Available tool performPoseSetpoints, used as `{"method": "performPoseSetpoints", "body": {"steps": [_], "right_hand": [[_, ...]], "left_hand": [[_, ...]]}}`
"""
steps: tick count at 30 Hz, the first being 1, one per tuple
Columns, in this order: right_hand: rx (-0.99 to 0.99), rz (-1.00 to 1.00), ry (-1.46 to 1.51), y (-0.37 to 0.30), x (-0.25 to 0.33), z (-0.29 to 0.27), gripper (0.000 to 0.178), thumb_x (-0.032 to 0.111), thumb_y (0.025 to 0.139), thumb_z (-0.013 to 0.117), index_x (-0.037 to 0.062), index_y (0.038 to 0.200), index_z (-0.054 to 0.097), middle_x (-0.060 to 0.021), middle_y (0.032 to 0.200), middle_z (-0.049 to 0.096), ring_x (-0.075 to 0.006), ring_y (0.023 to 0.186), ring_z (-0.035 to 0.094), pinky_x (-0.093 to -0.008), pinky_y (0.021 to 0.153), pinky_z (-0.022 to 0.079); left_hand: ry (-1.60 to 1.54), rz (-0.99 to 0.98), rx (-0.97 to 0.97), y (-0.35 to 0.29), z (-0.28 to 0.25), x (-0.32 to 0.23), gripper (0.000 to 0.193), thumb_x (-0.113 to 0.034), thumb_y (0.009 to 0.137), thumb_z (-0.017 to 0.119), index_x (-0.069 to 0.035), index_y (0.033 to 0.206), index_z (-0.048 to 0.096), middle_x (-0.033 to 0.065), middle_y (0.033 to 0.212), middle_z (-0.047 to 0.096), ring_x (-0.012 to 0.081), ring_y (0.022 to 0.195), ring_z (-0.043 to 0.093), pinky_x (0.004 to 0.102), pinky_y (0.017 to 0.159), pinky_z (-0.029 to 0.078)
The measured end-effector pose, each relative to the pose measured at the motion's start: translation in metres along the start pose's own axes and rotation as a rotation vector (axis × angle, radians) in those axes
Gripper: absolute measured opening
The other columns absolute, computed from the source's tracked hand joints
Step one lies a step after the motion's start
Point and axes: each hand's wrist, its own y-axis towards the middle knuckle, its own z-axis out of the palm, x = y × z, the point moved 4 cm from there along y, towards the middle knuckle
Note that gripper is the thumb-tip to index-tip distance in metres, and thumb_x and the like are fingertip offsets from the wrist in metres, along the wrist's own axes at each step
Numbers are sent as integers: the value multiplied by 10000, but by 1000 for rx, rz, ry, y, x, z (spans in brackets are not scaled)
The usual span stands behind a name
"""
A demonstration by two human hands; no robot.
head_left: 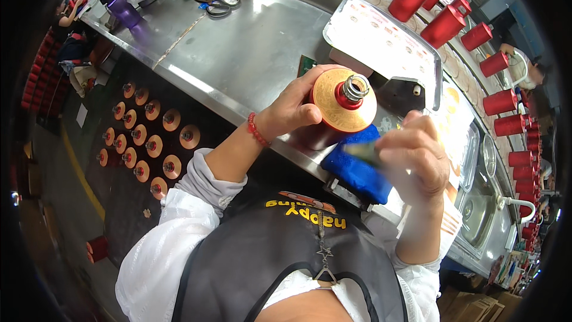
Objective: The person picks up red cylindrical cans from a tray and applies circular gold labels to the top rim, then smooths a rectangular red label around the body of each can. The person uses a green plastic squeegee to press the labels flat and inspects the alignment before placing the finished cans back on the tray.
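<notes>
My left hand (292,107), with a red bead bracelet at the wrist, is wrapped round a red bottle (325,133). The bottle has a gold shoulder and a clear glass neck with a red collar, and it stands upright at the front edge of the steel bench. To the right of it, my right hand (414,155) is closed in a pinch, smeared by motion. From its fingers a small blurred yellow-green thing (364,152) points toward the bottle, apart from it; its kind does not show. Under that hand lies a folded blue cloth (357,170).
Behind the bottle sits a white-covered tray (381,39). Scissors (221,5) and a purple bottle (121,9) are at the far left of the bench (256,36). Red bottles (444,27) line the conveyor at right, near a sink (476,211). More gold-topped bottles (154,146) stand lower left.
</notes>
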Motion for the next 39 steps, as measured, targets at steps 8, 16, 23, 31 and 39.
{"method": "performPoseSetpoints", "body": {"steps": [8, 16, 23, 31, 39], "right_hand": [[-129, -34, -267, 13, 19, 17, 268, 35, 651, 783, 62, 904, 697, -69, 905, 672, -235, 716, 548, -379, 718, 403], [24, -84, -453, 34, 39, 50, 251, 91, 658, 720, 98, 906, 681, -21, 877, 633, -191, 719, 558, -388, 766, 381], [184, -28, -422, 40, 52, 72, 220, 103, 753, 747, 109, 964, 688, -18, 899, 666, -214, 750, 559, -435, 857, 377], [129, 9, -514, 36, 45, 67, 232, 116, 738, 737, 122, 967, 701, -39, 962, 666, -240, 739, 563, -428, 831, 399], [-223, 568, 253, -3, 0, 29, 159, 54, 855, 738, 6, 983, 658, -76, 889, 666, -142, 784, 607, -271, 722, 467]], "left_hand": [[319, 51, -68, -18, 7, -18, 1056, -183, 737, 872, -48, 1558, 220, 116, 1460, 452, 232, 1348, 464, 376, 1148, 352], [818, 392, -560, -31, 32, -3, 989, -390, 718, 872, 15, 1437, 326, 213, 1312, 497, 378, 1167, 519, 463, 1009, 424], [952, 441, -659, -30, 39, -1, 963, -371, 750, 845, 20, 1445, 306, 222, 1314, 494, 393, 1178, 512, 488, 1032, 385], [892, 432, -652, -30, 37, 10, 1051, -411, 701, 874, 21, 1452, 278, 227, 1299, 488, 401, 1185, 512, 504, 1052, 372], [784, 429, -582, -28, 28, 2, 1088, -362, 641, 929, 0, 1443, 288, 201, 1316, 466, 392, 1196, 493, 480, 1049, 387]]}}
